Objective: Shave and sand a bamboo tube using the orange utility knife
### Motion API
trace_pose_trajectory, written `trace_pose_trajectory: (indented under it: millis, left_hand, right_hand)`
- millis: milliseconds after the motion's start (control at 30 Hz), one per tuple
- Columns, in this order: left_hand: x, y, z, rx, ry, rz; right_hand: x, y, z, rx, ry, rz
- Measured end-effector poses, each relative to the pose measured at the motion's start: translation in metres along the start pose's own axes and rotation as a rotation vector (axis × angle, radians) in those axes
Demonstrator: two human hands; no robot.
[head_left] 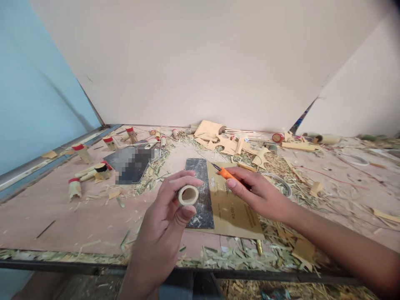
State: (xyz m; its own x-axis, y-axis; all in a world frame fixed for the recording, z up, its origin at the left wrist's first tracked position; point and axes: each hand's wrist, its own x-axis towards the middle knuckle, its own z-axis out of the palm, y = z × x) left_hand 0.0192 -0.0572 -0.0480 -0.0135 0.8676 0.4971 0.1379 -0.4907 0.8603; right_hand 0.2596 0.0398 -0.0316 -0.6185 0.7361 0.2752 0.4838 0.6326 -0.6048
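My left hand grips a short bamboo tube, its round open end facing me. To the right, my right hand is closed around an orange-handled craft knife, its thin dark blade pointing up and left. Blade and tube are apart. Beneath the hands lie a dark, dust-marked slab and a brown sheet of sandpaper with printing on its back. The far end of the tube is hidden from me.
Several red-topped bamboo pieces stand at the left. Near them lies a dark flat panel, partly pixelated. Cut yellowish sheet scraps, bamboo shavings and a tape ring litter the table. A pale wall rises behind.
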Motion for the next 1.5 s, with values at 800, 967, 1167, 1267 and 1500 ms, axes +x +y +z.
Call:
trace_pose_trajectory:
  millis: [800,967,1167,1267,1500]
  left_hand:
    - [0.001,0.013,0.01,-0.515,0.051,-0.414]
    - [0.002,0.011,0.01,-0.449,0.082,-0.457]
    - [0.002,0.015,0.013,-0.113,0.094,-0.549]
    - [0.003,0.016,0.011,-0.094,0.059,-0.54]
    - [0.004,0.013,0.014,-0.066,0.029,-0.534]
  right_hand:
    - [-0.002,0.001,0.006,-0.069,0.058,-0.04]
    - [-0.006,-0.003,0.008,-0.017,0.075,-0.061]
    - [-0.009,-0.01,0.006,-0.061,0.069,-0.151]
    - [-0.01,-0.012,0.006,-0.106,0.017,-0.238]
    - [-0.013,-0.014,0.009,-0.149,-0.021,-0.382]
